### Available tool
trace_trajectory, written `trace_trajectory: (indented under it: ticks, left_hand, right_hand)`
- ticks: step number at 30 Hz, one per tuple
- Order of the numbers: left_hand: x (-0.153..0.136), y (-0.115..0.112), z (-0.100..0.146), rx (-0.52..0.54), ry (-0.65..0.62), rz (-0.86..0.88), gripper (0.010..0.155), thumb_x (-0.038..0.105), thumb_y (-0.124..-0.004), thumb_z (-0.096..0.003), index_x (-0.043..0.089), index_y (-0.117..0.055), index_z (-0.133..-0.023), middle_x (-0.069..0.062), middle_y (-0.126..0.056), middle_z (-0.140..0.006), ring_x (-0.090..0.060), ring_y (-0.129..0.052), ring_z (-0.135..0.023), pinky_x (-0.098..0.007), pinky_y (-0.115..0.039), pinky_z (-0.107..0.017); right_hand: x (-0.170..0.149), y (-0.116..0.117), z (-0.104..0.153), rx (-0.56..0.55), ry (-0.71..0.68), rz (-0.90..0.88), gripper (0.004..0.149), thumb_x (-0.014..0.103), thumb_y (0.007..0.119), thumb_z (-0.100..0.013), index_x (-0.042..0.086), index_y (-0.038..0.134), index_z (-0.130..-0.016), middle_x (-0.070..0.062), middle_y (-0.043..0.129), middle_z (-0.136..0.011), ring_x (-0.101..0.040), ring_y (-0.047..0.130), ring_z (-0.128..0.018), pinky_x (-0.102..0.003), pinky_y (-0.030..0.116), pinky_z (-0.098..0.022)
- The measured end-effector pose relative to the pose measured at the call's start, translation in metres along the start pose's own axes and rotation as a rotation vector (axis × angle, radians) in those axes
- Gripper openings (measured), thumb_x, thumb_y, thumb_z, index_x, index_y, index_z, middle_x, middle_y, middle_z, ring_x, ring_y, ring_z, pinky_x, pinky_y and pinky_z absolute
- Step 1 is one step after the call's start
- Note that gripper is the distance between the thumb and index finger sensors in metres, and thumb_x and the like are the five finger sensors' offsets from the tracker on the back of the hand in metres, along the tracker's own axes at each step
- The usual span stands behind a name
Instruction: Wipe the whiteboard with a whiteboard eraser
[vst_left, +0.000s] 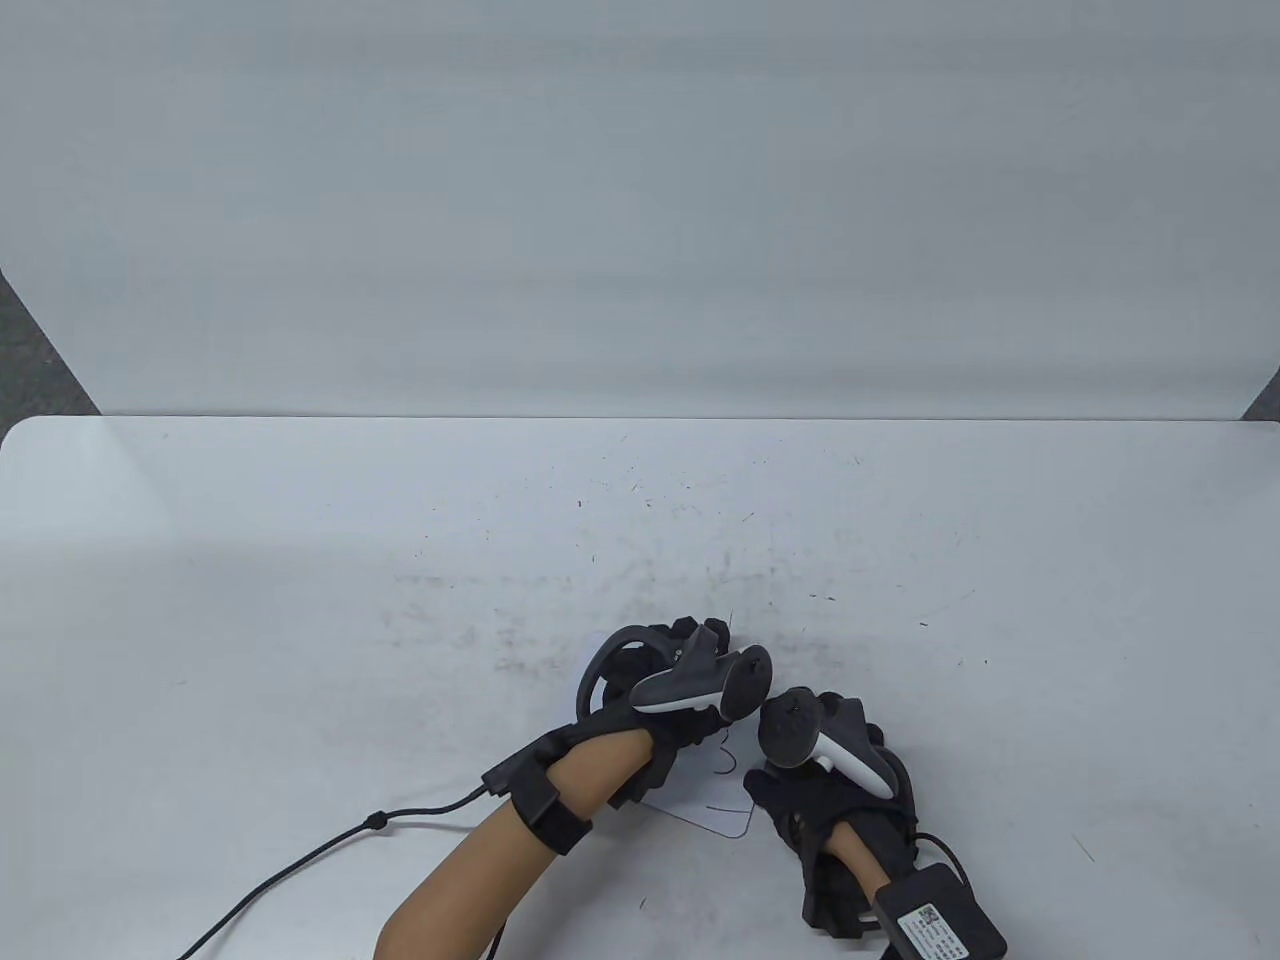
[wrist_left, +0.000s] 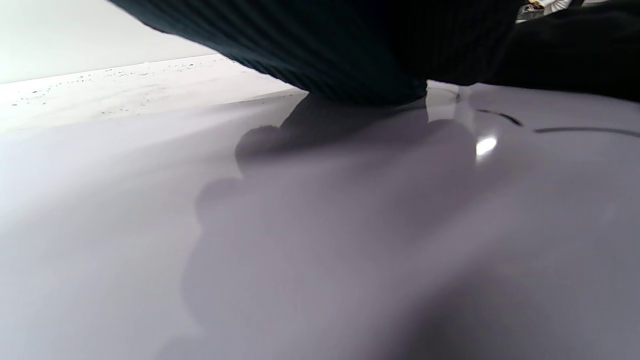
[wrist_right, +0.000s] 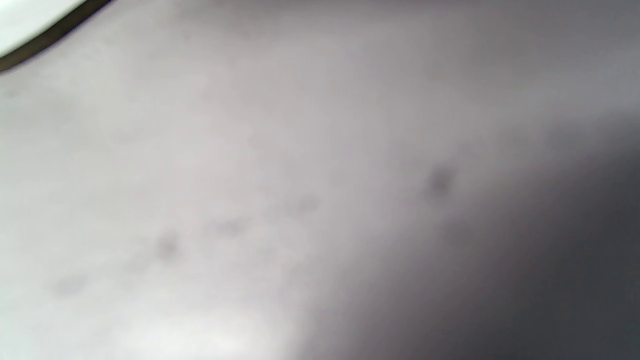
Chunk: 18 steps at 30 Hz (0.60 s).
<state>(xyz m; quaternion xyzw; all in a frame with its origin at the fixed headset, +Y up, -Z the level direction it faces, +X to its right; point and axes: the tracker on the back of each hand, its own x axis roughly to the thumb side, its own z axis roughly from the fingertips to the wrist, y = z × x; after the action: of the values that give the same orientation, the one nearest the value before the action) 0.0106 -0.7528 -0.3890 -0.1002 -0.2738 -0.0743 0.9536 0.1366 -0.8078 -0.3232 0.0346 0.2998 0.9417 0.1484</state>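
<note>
- counter (vst_left: 300, 560): white, wide, fills the lower half of the table view; grey smudges and dark specks scattered across its middle, probably marker residue or eraser crumbs.
- whiteboard (vst_left: 705, 805): small glossy sheet lying flat on the counter near the front edge, mostly hidden under both hands; only a strip shows between them, with its thin dark edge and some pen strokes. Left wrist view shows a shiny surface with black marker lines (wrist_left: 550, 129) on it.
- left hand (vst_left: 660, 690): gloved, palm down on the left part of the board, tracker on top. Fingers hidden under the tracker, so cannot tell how far they are curled or whether they hold anything.
- right hand (vst_left: 830, 790): gloved, low over the right part of the board, tracker on its back. Right wrist view is a blur of grey surface, fingers not visible; cannot tell its opening or whether it grips something.
- eraser: not visible in any view. May be under one of the hands, can't confirm.
- Step, my read: wiping is in hand or about to start, with the left hand likely steadying the board.
- Next move likely calls for: firm downward pressure, flat strokes across the remaining lines, board kept from sliding.
</note>
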Motion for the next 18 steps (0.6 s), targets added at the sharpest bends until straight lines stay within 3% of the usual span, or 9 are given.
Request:
trace_trajectory:
  ticks: [7, 11, 18]
  left_hand:
    - [-0.006, -0.005, 0.022, -0.037, -0.057, 0.038, 0.060, 0.046, -0.079, -0.0467, 0.043, -0.057, -0.103, -0.011, -0.050, -0.118, -0.041, -0.063, -0.097, -0.057, -0.059, -0.064]
    - [0.000, -0.015, 0.057, 0.057, -0.113, 0.014, 0.059, 0.046, -0.080, -0.0453, 0.040, -0.060, -0.101, -0.014, -0.054, -0.116, -0.042, -0.067, -0.093, -0.057, -0.063, -0.060]
    - [0.021, -0.025, 0.110, 0.064, -0.193, 0.033, 0.058, 0.046, -0.083, -0.0438, 0.039, -0.063, -0.098, -0.015, -0.056, -0.114, -0.043, -0.068, -0.092, -0.057, -0.064, -0.058]
  right_hand:
    - [0.000, 0.000, 0.000, -0.001, 0.005, 0.007, 0.073, 0.045, 0.045, -0.038, 0.023, -0.002, -0.089, -0.007, -0.015, -0.098, -0.039, -0.016, -0.087, -0.069, -0.005, -0.056]
    - [0.000, 0.000, 0.000, -0.003, 0.008, 0.012, 0.073, 0.045, 0.045, -0.038, 0.023, -0.002, -0.089, -0.007, -0.014, -0.098, -0.039, -0.016, -0.087, -0.069, -0.004, -0.056]
    - [0.000, -0.001, 0.000, -0.008, 0.010, 0.020, 0.073, 0.045, 0.045, -0.038, 0.023, -0.002, -0.089, -0.007, -0.014, -0.098, -0.040, -0.015, -0.088, -0.070, -0.003, -0.057]
